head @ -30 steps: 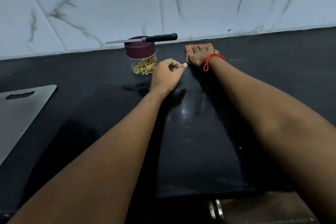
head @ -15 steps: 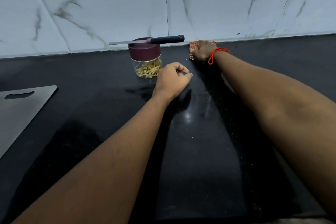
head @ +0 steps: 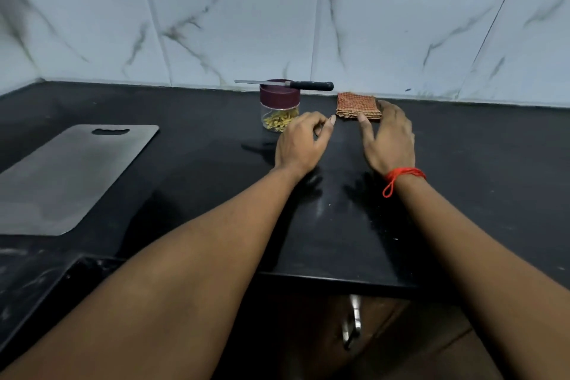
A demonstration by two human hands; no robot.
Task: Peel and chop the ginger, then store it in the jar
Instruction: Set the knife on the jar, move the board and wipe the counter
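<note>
A clear jar (head: 279, 113) with a maroon lid stands near the back wall, and chopped ginger strips (head: 280, 122) lie inside it. A black-handled knife (head: 287, 85) lies flat across the lid. My left hand (head: 300, 142) hovers just right of the jar, fingers loosely curled, holding nothing. My right hand (head: 387, 139), with a red thread at the wrist, is spread flat over the counter. Its fingertips sit at the near edge of a folded orange checked cloth (head: 356, 105).
A steel cutting board (head: 68, 176) lies flat at the left of the black counter (head: 197, 145). White marble tiles rise behind. The counter's front edge runs across below my forearms, with a metal cabinet handle (head: 353, 321) under it.
My right hand has let go of the cloth and drawn back toward me, leaving it folded by the wall. My left hand stays beside the jar. The camera has pulled back and tilted up.
</note>
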